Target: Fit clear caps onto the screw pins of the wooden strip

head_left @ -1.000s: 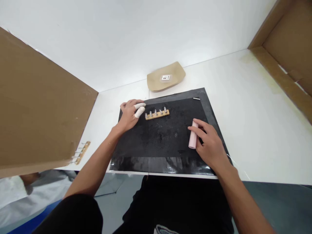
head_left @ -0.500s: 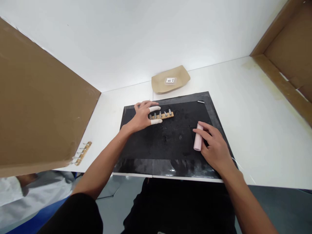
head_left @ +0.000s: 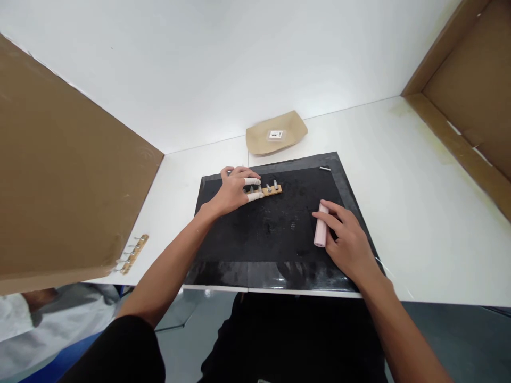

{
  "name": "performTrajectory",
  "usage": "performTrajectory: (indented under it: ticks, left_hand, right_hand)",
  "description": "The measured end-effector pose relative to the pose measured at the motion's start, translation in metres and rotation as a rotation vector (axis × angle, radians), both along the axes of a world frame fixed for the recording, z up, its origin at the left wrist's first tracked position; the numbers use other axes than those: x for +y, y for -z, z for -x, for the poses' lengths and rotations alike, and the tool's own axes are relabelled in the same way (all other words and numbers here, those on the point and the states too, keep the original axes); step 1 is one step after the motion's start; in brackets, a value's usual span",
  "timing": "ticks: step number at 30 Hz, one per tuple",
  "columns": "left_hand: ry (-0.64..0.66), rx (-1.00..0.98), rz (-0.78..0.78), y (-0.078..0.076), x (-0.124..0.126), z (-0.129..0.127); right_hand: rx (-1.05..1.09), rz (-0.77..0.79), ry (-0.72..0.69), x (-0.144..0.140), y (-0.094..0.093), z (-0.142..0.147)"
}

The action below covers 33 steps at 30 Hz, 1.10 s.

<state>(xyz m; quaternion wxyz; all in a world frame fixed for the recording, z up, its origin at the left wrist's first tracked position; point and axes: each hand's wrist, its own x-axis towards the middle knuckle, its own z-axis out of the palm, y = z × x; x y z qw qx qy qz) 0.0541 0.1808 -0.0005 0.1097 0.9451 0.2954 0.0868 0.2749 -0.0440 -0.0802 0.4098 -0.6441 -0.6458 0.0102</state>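
White finger covers sit on the thumb and forefinger of my left hand (head_left: 235,192). These two fingers close around the left part of a small wooden strip (head_left: 273,190) with a row of upright metal pieces, partly hiding it. Whether they press the wood or one of the metal pieces is hard to see. My right hand (head_left: 347,234) holds a pale pink bar-shaped object (head_left: 321,230), its fingers along the top and right side. Both hands are over a black mat (head_left: 263,239).
A small silver rod (head_left: 324,168) lies at the mat's upper right. Behind the mat, a tan paper tray (head_left: 257,143) holds a clear labelled box (head_left: 276,135). Another wooden strip with metal hooks (head_left: 136,254) lies at left by a cardboard wall (head_left: 72,170). Another person's arm (head_left: 40,296) shows lower left.
My left thumb and forefinger have drawn closer together over the strip, covering more of its left metal pieces. My right hand keeps the pink bar; the view has shifted slightly.
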Motion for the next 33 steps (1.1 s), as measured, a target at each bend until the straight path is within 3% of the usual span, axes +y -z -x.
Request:
performTrajectory:
  ticks: [14,23,33]
  left_hand:
    - [-0.021,-0.029,-0.127,0.003,-0.004,-0.005]
    - [-0.026,0.011,-0.089,0.001,-0.007,-0.022]
    - [-0.005,0.017,-0.07,0.001,-0.011,-0.023]
  right_hand:
    - [0.007,0.008,0.003,-0.001,-0.001,0.0]
    - [0.013,0.014,0.006,-0.002,-0.002,-0.001]
    - [0.02,0.015,0.004,-0.003,-0.003,0.0]
